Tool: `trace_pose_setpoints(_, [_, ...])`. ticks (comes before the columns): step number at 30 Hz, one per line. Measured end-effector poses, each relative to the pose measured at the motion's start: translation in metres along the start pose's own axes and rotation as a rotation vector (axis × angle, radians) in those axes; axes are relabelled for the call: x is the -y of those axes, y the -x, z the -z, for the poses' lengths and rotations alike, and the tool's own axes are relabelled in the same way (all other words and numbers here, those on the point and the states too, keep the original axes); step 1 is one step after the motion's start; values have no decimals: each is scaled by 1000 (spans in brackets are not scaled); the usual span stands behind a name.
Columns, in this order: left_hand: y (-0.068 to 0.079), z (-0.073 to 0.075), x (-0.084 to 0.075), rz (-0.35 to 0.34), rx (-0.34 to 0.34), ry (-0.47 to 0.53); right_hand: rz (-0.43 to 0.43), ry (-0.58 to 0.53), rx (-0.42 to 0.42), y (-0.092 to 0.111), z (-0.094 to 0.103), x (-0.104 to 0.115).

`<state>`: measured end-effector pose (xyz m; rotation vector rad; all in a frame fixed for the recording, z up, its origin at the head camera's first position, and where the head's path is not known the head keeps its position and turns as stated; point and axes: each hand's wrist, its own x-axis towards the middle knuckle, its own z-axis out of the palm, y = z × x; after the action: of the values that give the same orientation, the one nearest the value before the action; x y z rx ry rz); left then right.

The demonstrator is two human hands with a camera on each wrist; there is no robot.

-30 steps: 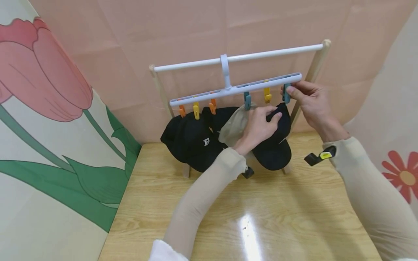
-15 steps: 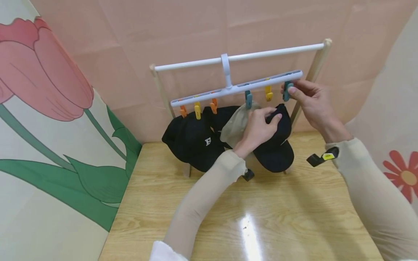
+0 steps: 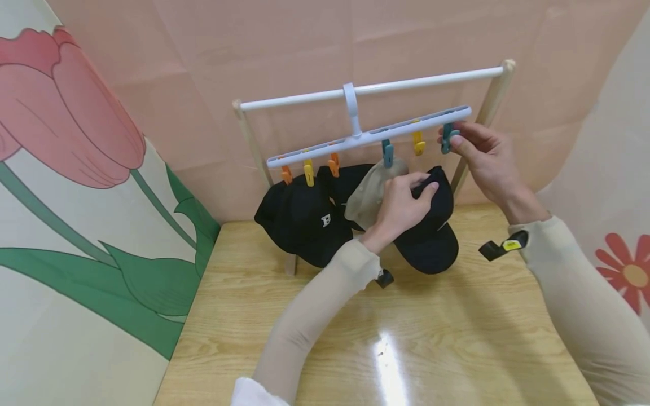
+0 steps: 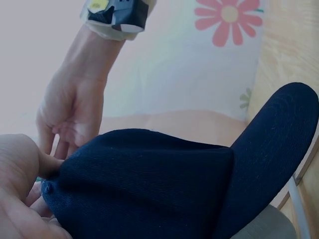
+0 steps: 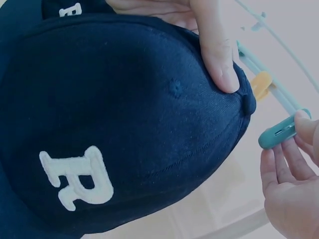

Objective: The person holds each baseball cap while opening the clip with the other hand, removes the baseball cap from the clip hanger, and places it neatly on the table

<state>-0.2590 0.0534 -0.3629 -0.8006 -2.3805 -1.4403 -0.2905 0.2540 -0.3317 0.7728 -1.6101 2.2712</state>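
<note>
With my left hand (image 3: 403, 206), I pinch the crown of a dark navy baseball cap (image 3: 430, 242); its brim hangs downward. A white embroidered letter shows on that cap (image 5: 124, 114) in the right wrist view. My right hand (image 3: 490, 163) pinches a teal clothespin (image 5: 276, 134) at the right end of a pale clip hanger (image 3: 325, 151). The cap's gathered crown lies just below and left of this clothespin, apart from it. Beside my left hand, a beige cap (image 3: 368, 197) hangs under another teal clothespin (image 3: 388, 155).
Farther left, a black cap (image 3: 299, 220) hangs below orange and yellow clothespins, another dark cap partly behind it. A yellow clothespin (image 3: 418, 145) hangs between the teal ones. The hanger's hook loops over a white rail (image 3: 426, 83) on a wooden-legged stand above the wood-grain table (image 3: 244, 316).
The hanger's right end has risen slightly, with my right hand still at the teal clothespin. The navy cap in my left hand has dropped a little, widening the gap below the clothespin.
</note>
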Motion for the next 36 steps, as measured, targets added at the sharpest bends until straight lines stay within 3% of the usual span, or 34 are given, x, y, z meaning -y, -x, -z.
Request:
trace_pose_setpoints(8, [7,0,1,-34,-32,22,21,31,-25,2,-3,4])
trace_pose_setpoints(17, [12,0,3,-26,-65,57,-18,116,-46,7,-4,7])
trace_pose_setpoints(31, [26,4,3,-21,-104,126,-203,352,-59,32,9,5])
trace_pose_setpoints(36, [31,5,4,-26,-126,144,-253,365,-73,45,17,2])
